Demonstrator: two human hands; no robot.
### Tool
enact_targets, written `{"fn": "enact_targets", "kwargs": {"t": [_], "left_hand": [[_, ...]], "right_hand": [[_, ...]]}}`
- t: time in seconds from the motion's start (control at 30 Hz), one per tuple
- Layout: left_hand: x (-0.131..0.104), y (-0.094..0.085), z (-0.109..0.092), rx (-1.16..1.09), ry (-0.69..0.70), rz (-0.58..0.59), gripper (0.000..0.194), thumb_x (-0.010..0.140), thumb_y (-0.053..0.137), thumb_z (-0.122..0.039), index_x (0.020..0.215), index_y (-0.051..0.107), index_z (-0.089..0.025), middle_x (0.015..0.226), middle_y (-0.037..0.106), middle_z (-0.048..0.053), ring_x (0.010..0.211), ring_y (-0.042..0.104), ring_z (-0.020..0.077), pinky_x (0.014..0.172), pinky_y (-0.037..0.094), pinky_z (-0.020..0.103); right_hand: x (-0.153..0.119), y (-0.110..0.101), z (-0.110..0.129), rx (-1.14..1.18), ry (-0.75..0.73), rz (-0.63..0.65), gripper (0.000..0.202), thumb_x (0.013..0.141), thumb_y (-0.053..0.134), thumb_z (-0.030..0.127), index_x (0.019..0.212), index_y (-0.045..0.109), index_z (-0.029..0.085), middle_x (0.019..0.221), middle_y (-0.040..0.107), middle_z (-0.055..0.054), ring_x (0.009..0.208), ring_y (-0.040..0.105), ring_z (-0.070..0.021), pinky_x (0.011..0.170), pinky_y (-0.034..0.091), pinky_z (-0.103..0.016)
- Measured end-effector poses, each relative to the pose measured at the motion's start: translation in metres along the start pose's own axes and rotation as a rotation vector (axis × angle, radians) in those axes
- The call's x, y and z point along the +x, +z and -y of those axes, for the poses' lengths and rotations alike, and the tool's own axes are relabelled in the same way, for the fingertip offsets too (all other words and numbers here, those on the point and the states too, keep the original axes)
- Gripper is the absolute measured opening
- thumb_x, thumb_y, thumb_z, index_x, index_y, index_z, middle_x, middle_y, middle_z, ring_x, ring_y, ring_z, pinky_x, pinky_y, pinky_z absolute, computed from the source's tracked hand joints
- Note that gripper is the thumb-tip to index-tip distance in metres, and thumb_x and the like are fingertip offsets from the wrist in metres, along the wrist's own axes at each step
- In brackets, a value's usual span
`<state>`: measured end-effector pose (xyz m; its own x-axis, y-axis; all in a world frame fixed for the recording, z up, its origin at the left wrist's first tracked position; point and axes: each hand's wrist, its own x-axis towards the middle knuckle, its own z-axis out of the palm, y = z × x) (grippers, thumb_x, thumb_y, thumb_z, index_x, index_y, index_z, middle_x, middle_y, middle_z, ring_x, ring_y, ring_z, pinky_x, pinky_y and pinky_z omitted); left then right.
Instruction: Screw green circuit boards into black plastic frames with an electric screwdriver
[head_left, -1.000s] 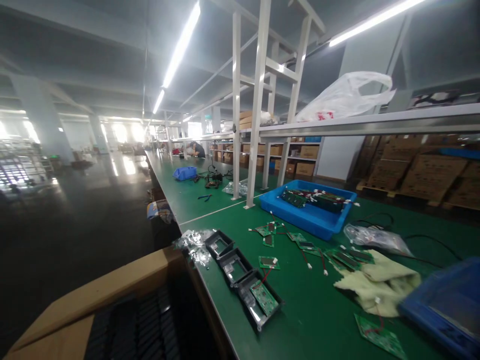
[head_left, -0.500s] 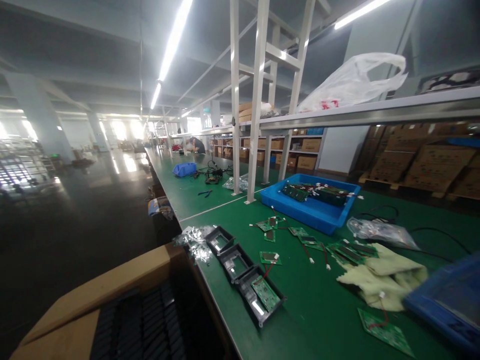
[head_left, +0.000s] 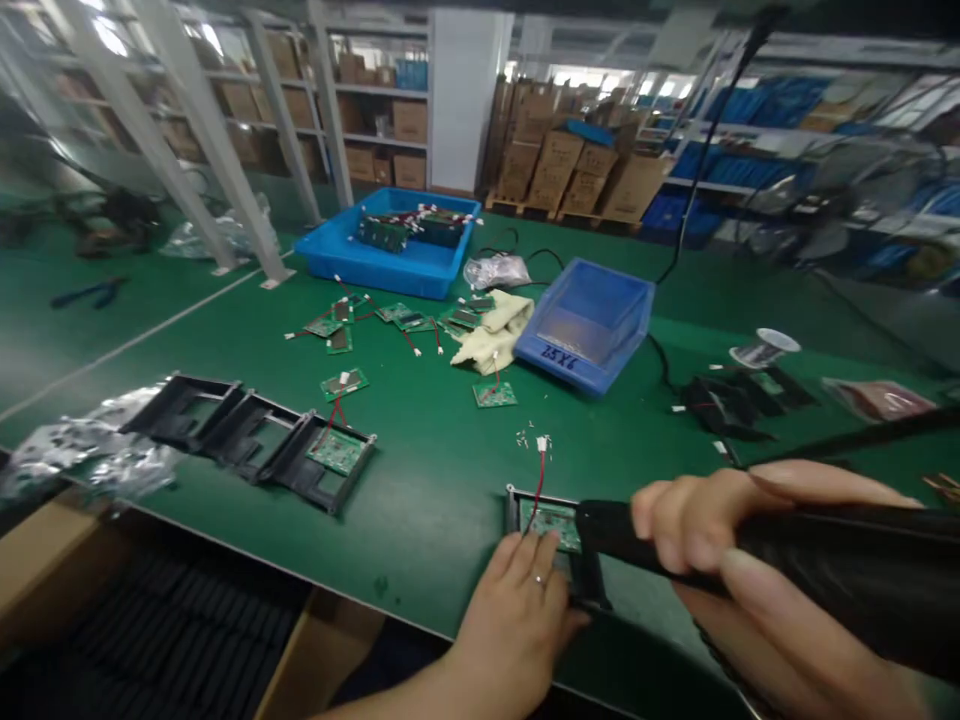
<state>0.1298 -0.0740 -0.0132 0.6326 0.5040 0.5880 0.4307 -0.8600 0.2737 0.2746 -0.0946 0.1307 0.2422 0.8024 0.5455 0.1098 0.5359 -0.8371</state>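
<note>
My right hand (head_left: 720,530) is wrapped around a black electric screwdriver (head_left: 817,560), held nearly level. Its narrow nose reaches the upper right side of a black plastic housing (head_left: 592,575); the tip itself cannot be made out. Inside that housing lies a green circuit board (head_left: 551,522) with a red lead and white connector. My left hand (head_left: 521,620) grips the housing's near left side, fingertips pressing on the board and thumb by the front edge. Just beyond, small screws (head_left: 529,438) lie scattered on the green bench.
Three joined black housings (head_left: 255,440) stand left, beside clear plastic bags (head_left: 90,450). Loose circuit boards (head_left: 405,315), a yellow cloth (head_left: 495,330), a blue tray (head_left: 375,265) and a blue bin (head_left: 585,320) lie farther back. A solder spool (head_left: 765,347) sits right.
My view has swung right and down. Both hands, the electric screwdriver and a separate housing now show in front; none of them was visible before.
</note>
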Motion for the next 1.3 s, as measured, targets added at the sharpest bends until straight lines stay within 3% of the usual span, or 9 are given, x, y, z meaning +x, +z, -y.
{"fn": "enact_targets", "kwargs": {"t": [0.13,0.33,0.67,0.93,1.13,1.3], "left_hand": [[0.001,-0.001,-0.004,0.080,0.013,0.033,0.025,0.102,0.049,-0.031,0.101,0.064,-0.012,0.115,0.072,0.012,0.113,0.065,0.0229,0.100,0.047,0.035],[0.002,0.000,-0.006,0.117,0.022,0.043,0.019,0.100,0.050,-0.025,0.099,0.063,-0.012,0.117,0.071,0.014,0.112,0.065,0.0243,0.100,0.045,0.036],[0.003,-0.001,-0.007,0.103,0.038,0.057,0.021,0.100,0.049,-0.024,0.096,0.064,-0.010,0.114,0.072,0.016,0.109,0.067,0.0253,0.099,0.046,0.036],[0.007,0.000,-0.006,0.080,0.035,0.065,0.021,0.099,0.054,-0.025,0.090,0.065,-0.010,0.112,0.073,0.017,0.104,0.069,0.0247,0.094,0.051,0.037],[0.008,-0.001,-0.006,0.067,0.032,0.010,0.024,0.101,0.049,-0.022,0.088,0.064,-0.009,0.106,0.075,0.015,0.103,0.070,0.0238,0.096,0.051,0.036],[0.008,-0.003,-0.005,0.064,0.029,0.009,0.024,0.101,0.047,-0.020,0.086,0.064,-0.011,0.107,0.074,0.015,0.104,0.070,0.0234,0.098,0.050,0.036]], "right_hand": [[0.007,0.014,-0.009,0.011,0.011,0.078,0.033,0.093,0.064,0.019,0.122,0.056,0.031,0.071,0.061,0.004,0.065,0.059,-0.0156,0.068,0.052,-0.035],[0.006,0.016,-0.024,0.008,0.056,0.090,0.029,0.093,0.063,0.020,0.120,0.055,0.030,0.072,0.060,0.005,0.064,0.057,-0.0155,0.065,0.052,-0.034],[0.011,0.020,-0.022,0.034,0.119,0.119,0.024,0.091,0.068,0.024,0.112,0.057,0.029,0.069,0.059,0.005,0.063,0.059,-0.0146,0.063,0.052,-0.033],[0.030,0.023,-0.033,0.168,0.139,-0.046,0.021,0.082,0.077,0.027,0.095,0.061,0.026,0.059,0.057,0.008,0.049,0.052,-0.0097,0.054,0.049,-0.025],[0.022,0.022,-0.026,0.116,0.137,0.118,0.019,0.087,0.073,0.024,0.098,0.058,0.028,0.064,0.056,0.007,0.053,0.054,-0.0121,0.057,0.050,-0.028],[0.016,0.021,-0.031,0.079,0.119,0.139,0.020,0.089,0.069,0.023,0.103,0.056,0.029,0.065,0.053,0.006,0.053,0.053,-0.0132,0.056,0.050,-0.031]]}}
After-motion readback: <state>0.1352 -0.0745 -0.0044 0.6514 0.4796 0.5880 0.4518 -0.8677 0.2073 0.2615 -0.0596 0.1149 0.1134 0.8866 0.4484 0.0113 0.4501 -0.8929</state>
